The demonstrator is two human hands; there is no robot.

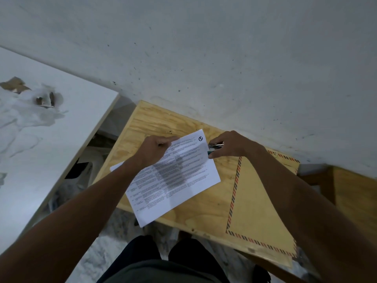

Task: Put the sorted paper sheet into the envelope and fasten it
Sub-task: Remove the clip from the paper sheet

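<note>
While the left hand (156, 149) pins the paper sheet (173, 176), the right hand (230, 147) grips a stapler (215, 147) at its edge. Beside that grip lies the envelope (259, 205), on bare plywood (155, 123).

A pale grey-white wall (204, 48) fills the upper part of the view, flecked with small dark specks and scuffs. Against it stands a plywood desk (155, 123) with visible grain. To the left lies a white board (67, 123) with a raw wooden edge, its surface torn in places to show brown beneath. Below, the floor (114, 237) is mottled grey and white. The light is dim and even.
</note>
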